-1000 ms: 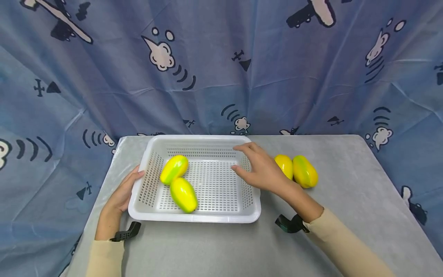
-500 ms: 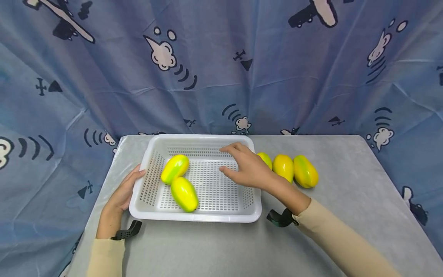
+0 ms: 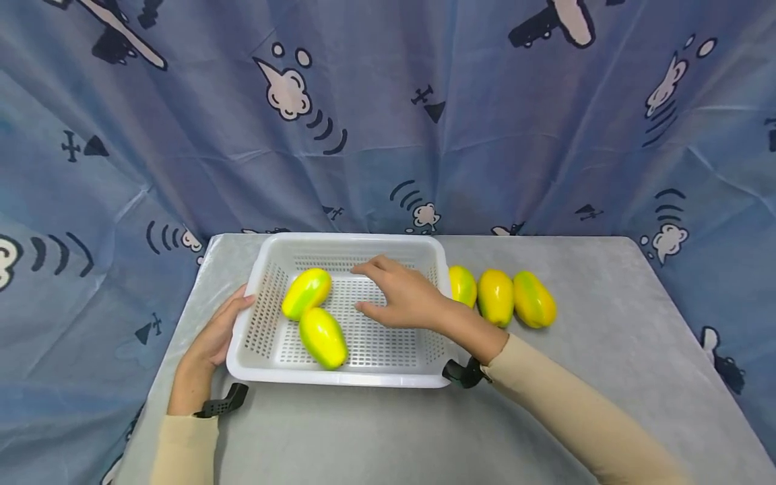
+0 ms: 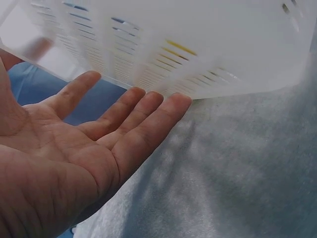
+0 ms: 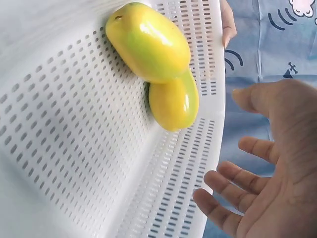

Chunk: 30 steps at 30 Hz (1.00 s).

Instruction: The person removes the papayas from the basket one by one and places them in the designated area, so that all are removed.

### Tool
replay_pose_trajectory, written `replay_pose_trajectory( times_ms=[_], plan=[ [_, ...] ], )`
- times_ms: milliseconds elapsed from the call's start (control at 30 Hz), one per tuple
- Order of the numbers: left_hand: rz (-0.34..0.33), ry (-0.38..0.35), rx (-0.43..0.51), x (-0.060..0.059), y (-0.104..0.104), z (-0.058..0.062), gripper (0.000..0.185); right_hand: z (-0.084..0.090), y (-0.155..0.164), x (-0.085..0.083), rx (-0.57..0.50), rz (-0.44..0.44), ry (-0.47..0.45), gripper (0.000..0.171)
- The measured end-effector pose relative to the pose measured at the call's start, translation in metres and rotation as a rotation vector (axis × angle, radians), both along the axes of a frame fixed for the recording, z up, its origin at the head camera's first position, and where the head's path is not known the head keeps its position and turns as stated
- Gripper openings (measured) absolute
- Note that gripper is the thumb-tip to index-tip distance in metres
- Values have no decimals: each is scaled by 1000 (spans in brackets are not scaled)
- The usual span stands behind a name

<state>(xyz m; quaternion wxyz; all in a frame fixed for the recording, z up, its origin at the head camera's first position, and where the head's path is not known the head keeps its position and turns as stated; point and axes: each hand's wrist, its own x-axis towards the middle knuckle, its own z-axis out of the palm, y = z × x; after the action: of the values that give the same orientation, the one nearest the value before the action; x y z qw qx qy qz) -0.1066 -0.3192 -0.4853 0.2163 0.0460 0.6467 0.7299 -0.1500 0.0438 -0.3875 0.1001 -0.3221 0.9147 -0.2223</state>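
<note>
The right hand (image 3: pixel 405 300) hovers inside the white perforated basket (image 3: pixel 257 286), palm down, its fingers (image 3: pixel 368 268) loosely spread and pointing toward nine o'clock; it holds nothing. From those fingers, the two yellow-green fruits in the basket lie just beyond the tips: the upper fruit (image 3: pixel 306 294) at about nine o'clock, the lower fruit (image 3: pixel 323 338) at about seven. The upper fruit's long axis runs from roughly eight to two o'clock, the lower one's from about eleven to five, and the two touch where their ends meet. In the right wrist view the same pair (image 5: pixel 148 42) (image 5: pixel 174 103) sits against the basket's far wall, with the open palm (image 5: pixel 277 173) near but apart from them, fingers relaxed and empty. This hand is plainly the nearer one to reach either fruit. The left hand (image 3: pixel 212 340) rests at the basket's outer left wall, at about nine o'clock of the basket; the left wrist view shows its fingers (image 4: pixel 148 116) straight and flat against the underside of the rim, gripping nothing. Outside the basket, on the grey counter (image 3: pixel 606 377), three more fruits (image 3: pixel 496 296) stand in a row at the basket's three o'clock side, behind the right forearm and away from its fingers.
</note>
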Motion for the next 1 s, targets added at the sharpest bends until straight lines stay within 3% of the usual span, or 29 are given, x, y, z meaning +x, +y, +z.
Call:
replay_pose_trajectory(
  times_ms=[367,667,1000],
  plan=[
    [11,4,-28,4,-1,1,69,-9,-31,-5,36,186,-107,58],
    [2,4,-29,1,0,2,69,-21,-46,-13,24,250,-220,59],
    [2,-13,-17,1,0,0,69,-28,-55,-17,57,286,-245,57]
  ],
)
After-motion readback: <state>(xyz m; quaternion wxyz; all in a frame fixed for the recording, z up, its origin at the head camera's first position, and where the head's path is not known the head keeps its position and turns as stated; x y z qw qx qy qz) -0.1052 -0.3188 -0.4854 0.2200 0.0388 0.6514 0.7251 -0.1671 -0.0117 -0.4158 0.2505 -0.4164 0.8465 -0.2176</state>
